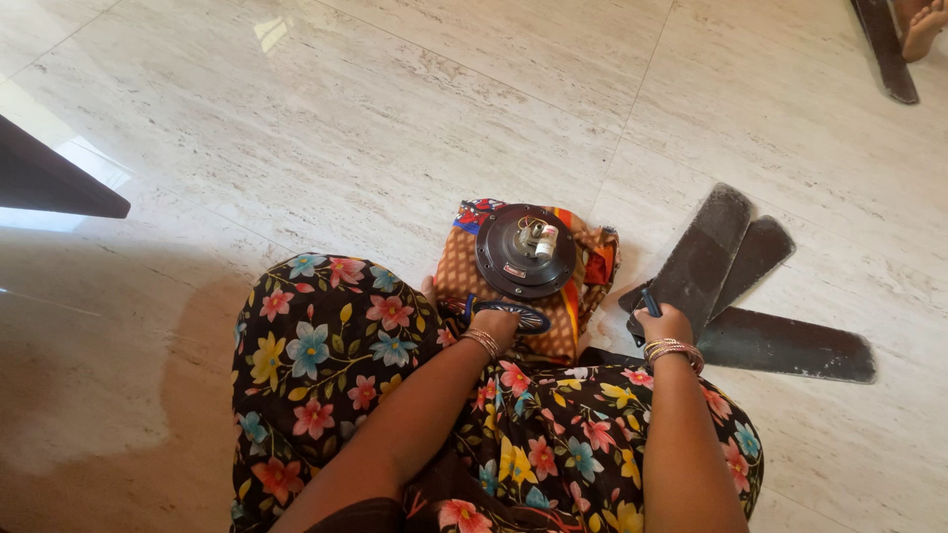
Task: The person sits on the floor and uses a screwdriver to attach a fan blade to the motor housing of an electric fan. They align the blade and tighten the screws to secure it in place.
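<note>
At six o'clock of round black metal fan motor (524, 251): left hand (497, 323) closed on small black disc (520, 316); right hand (663, 322) gripping dark tool handle (650, 302). At three o'clock, three dusty dark fan blades (780, 345).

Both forearms reach forward toward twelve o'clock from the lap, bangles at each wrist. The left hand (497, 324) is curled with knuckles up, fingers bent downward. The right hand (664, 322), at three o'clock of it, is closed in a fist.

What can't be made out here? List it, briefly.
- Head view: what the right hand grips is hidden; only a dark tip shows.
- Left hand fingers curl over a dark slotted disc, covering part.
- Small parts atop the fan motor are too small to tell.
- A foot is cut by the top edge.
</note>
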